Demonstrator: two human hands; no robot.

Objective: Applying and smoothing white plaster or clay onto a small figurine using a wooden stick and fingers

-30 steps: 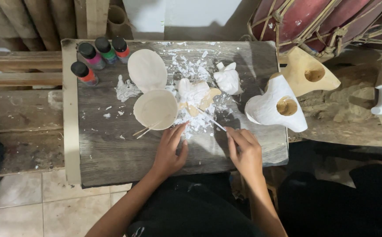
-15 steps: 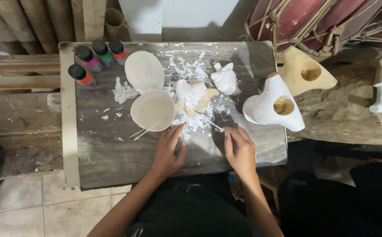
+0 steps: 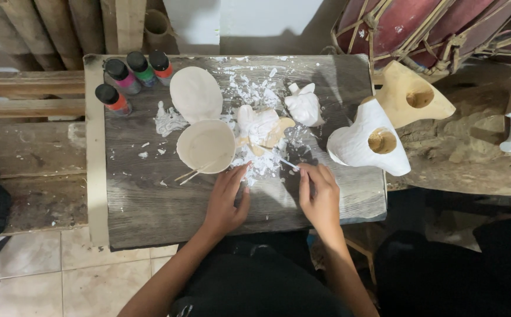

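My left hand rests flat on the grey wooden board, fingers spread, its tips at a pile of white scraps. My right hand pinches a thin white stick that points up-left into the scraps. A half-white carved piece lies just beyond the pile. A round cream bowl with two sticks leaning out sits left of my left hand, and an oval cream lid lies behind it.
Several small paint bottles with dark caps stand at the board's back left. A small white figure and a white heart-shaped carving lie to the right, with a bare wooden one behind. Drums stand at the back right.
Both hands stay at the scrap pile; the right hand with the stick has shifted slightly. The view has moved a little.
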